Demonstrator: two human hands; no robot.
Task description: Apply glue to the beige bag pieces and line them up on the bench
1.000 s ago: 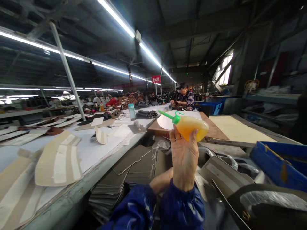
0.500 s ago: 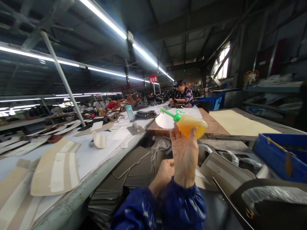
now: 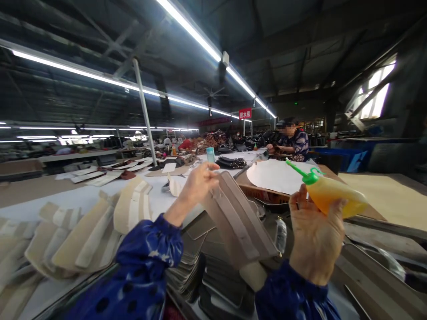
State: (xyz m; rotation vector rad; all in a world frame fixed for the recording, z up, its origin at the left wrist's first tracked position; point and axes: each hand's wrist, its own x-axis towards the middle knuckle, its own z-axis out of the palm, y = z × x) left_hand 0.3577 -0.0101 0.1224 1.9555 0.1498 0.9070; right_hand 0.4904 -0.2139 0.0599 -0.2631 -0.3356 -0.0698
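Note:
My right hand [image 3: 315, 238] is closed around a squeeze bottle [image 3: 330, 198] of orange-yellow liquid with a green nozzle that points up and to the left. My left hand [image 3: 199, 181] pinches the top edge of a flat tan piece [image 3: 238, 222] with a lighter strip down its middle and holds it up, tilted, between my two arms. Both arms wear dark blue sleeves. The bottle's nozzle is to the right of the held piece and apart from it.
A long white table [image 3: 100, 200] on the left carries several beige cut pieces [image 3: 130, 209]. Stacks of grey pieces [image 3: 187, 275] lie below my hands. A person in a patterned top [image 3: 295, 142] works at the far end. A wooden board [image 3: 380, 191] lies to the right.
My left hand has come up from low behind the right arm, lifting the tan piece into view. The view swung left, so the bottle now sits further right.

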